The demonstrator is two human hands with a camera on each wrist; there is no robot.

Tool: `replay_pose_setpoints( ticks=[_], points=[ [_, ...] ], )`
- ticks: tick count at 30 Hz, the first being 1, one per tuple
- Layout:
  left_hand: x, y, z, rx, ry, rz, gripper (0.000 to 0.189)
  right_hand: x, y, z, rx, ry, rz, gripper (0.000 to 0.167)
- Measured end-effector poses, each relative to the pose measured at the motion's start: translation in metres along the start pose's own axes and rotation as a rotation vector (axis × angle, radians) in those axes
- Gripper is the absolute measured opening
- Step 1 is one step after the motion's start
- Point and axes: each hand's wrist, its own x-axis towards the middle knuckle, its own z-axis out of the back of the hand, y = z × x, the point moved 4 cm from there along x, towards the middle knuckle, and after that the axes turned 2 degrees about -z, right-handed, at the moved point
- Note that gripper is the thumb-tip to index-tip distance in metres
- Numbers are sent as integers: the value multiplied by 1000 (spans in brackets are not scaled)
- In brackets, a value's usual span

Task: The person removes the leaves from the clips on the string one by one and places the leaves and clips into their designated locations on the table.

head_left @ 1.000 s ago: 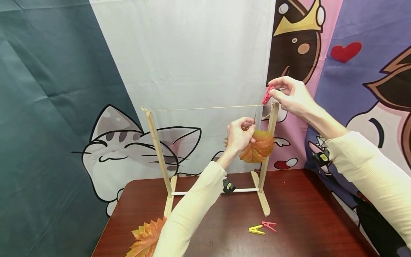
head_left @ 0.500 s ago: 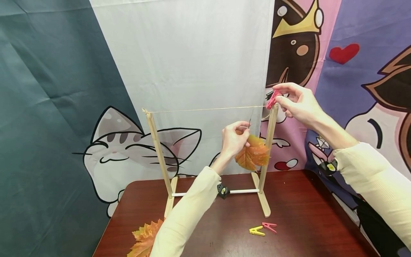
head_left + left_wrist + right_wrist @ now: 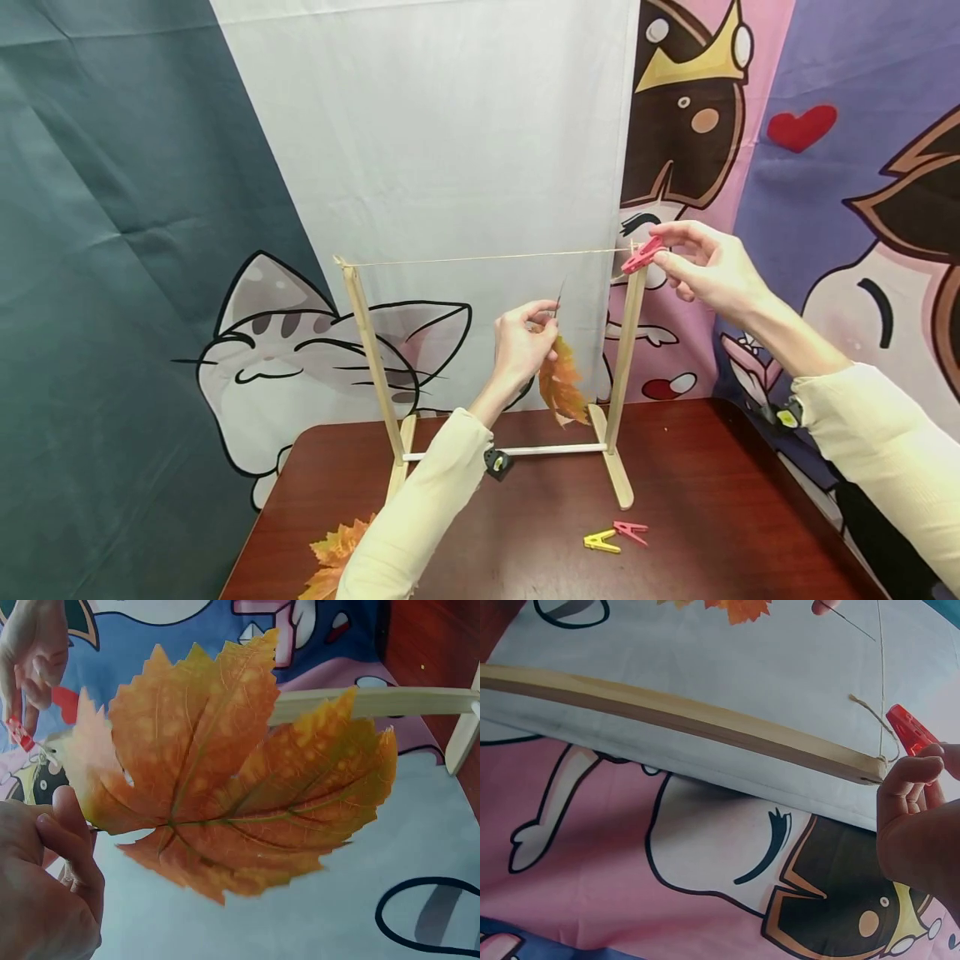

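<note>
My left hand [image 3: 525, 343] pinches an orange-yellow artificial maple leaf [image 3: 217, 795] by its thin stem, below the string [image 3: 480, 257]. In the head view the leaf hangs nearly edge-on; the left wrist view shows its broad veined face. My right hand [image 3: 705, 265] pinches a red clothespin [image 3: 642, 254] between thumb and fingers, right by the top of the right wooden post [image 3: 627, 350]. From the right wrist view, the clothespin [image 3: 911, 729] lies close to the knotted string end at the post's tip.
The wooden frame has a left post [image 3: 369, 350] and a white crossbar [image 3: 555, 450]. On the brown table [image 3: 705, 517] lie a yellow clothespin [image 3: 602, 542] and a pink clothespin [image 3: 632, 532]. Another maple leaf [image 3: 333, 554] is partly hidden by my left sleeve. A cartoon cloth hangs behind.
My left hand has moved left and down with the leaf, which has turned edge-on. My right hand has lowered and shifted right, and the red clothespin has tilted flatter near the post top.
</note>
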Motion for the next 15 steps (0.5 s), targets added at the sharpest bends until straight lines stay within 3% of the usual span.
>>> replay_pose_setpoints(
  ticks=[6,12,15],
  points=[
    [-6,7,12,26,-10,-9,26,-8,-6,0,-41,10,-12,40],
    [-12,10,25,57,-13,-22,26,-16,-13,-3,100,45,-17,38],
    [-15,12,30,69,-10,-30,27,-20,-17,-4,118,52,-30,37]
  ],
)
